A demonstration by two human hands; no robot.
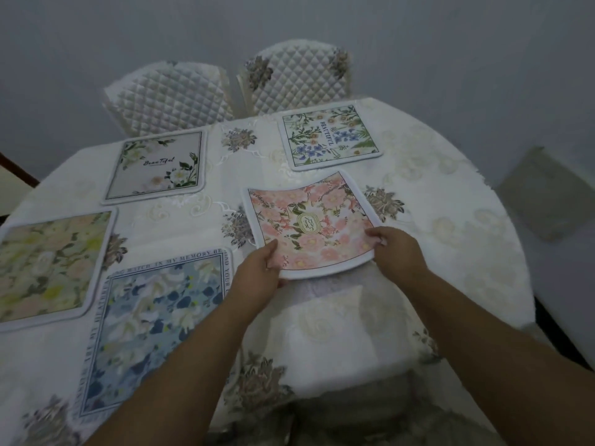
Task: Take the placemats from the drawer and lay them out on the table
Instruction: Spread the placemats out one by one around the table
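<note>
A pink floral placemat is held over the middle right of the table, bowed and lifted at its near edge. My left hand grips its near left corner and my right hand grips its near right corner. Several other placemats lie flat on the white embroidered tablecloth: a grey one with white flowers at the far left, a white one with blue and yellow flowers at the far right, a green-yellow floral one at the left edge, and a blue floral one near me.
Two chairs with quilted white covers stand behind the far edge of the table, against a pale wall. A grey cushioned seat sits to the right of the table. Bare tablecloth shows on the table's right side.
</note>
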